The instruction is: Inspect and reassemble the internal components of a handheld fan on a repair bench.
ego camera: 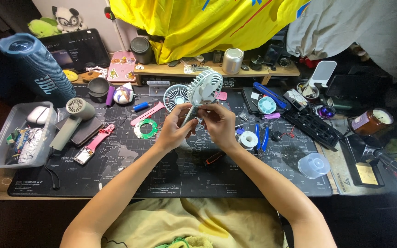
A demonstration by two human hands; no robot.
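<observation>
Both of my hands hold a small pale grey handheld fan [204,88] up over the middle of the desk mat. My left hand [176,127] grips the fan's handle from the left. My right hand [218,121] pinches the handle just below the round grille from the right. The handle itself is mostly hidden by my fingers. Behind the fan lies a separate round white fan grille [176,96]. A green ring-shaped circuit board [145,128] rests on the mat to the left of my left hand.
A black map-print mat [129,165] covers the desk. On it are a pink strap [146,113], a solder spool [248,139], blue tweezers [265,138], a clear cup [314,165] and a beige dryer-shaped device [72,117]. A clear parts box [19,133] and a blue cylinder speaker [35,66] stand at left, a black keyboard piece [311,125] and a candle jar [372,121] at right.
</observation>
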